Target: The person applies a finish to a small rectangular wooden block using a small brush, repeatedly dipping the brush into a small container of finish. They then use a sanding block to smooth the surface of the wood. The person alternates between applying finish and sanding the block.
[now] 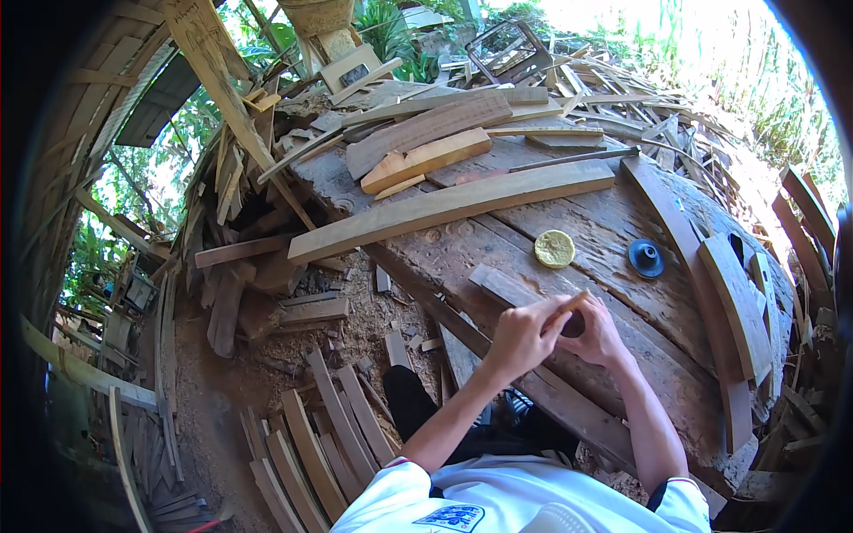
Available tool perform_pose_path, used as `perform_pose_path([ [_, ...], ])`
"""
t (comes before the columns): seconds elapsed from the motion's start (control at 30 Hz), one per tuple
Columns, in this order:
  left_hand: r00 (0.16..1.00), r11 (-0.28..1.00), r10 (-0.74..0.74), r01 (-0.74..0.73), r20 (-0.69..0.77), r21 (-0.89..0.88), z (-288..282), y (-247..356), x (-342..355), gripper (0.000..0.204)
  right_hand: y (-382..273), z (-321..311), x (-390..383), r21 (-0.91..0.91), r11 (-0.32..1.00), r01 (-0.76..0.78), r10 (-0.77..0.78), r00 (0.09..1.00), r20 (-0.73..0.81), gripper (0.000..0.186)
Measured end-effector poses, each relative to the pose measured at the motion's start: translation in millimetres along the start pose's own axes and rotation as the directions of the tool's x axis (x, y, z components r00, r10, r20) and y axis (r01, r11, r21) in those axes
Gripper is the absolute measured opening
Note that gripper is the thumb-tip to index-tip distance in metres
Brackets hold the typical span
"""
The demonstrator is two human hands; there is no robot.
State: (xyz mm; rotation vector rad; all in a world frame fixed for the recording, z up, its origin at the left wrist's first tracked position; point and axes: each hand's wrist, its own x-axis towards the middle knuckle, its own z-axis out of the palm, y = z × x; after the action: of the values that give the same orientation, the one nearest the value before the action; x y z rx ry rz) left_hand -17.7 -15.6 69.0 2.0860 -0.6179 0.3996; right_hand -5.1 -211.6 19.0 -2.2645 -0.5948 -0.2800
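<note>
My left hand [524, 334] and my right hand [597, 332] meet over the near side of the wooden workbench [613, 235]. The fingers of the left are pinched together at the right hand's fingertips; whatever is between them is hidden. My right hand curls around something small and dark [574, 325], too covered to name. Just beyond the hands lies a round yellow disc [554, 250]. Farther right sits a dark blue round piece with a raised centre [645, 258]. A wooden board [502, 286] lies partly under my left hand.
A long curved wooden beam [453, 210] crosses the bench, with more cut pieces [426, 160] behind it. Curved planks [684, 266] line the right side. Several boards [311, 444] lean at lower left above a sawdust-covered floor [209, 391]. Scrap wood [657, 124] is heaped beyond.
</note>
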Motion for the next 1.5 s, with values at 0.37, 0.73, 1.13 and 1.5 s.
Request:
perform_pose_path([
  [0.37, 0.989, 0.955, -0.114, 0.135, -0.091, 0.264, -29, -28, 17, 0.024, -14, -9, 3, -0.011, 0.993, -0.121, 0.121, 0.988, 0.090, 0.055],
  [0.73, 0.966, 0.929, -0.157, 0.216, -0.208, 0.302, -56, -60, 25, 0.020, -19, -11, 5, 0.001, 0.988, -0.156, 0.156, 0.984, 0.090, 0.054],
  [1.13, 0.965, 0.966, -0.258, 0.256, 0.047, 0.032, -48, -38, 26, 0.022, -12, -10, 4, -0.001, 0.994, -0.112, 0.112, 0.987, 0.113, 0.054],
  [1.5, 0.980, 0.978, -0.072, 0.107, 0.186, -0.181, -46, -23, 16, 0.026, -16, -10, 5, -0.049, 0.987, -0.154, 0.159, 0.978, 0.136, 0.055],
])
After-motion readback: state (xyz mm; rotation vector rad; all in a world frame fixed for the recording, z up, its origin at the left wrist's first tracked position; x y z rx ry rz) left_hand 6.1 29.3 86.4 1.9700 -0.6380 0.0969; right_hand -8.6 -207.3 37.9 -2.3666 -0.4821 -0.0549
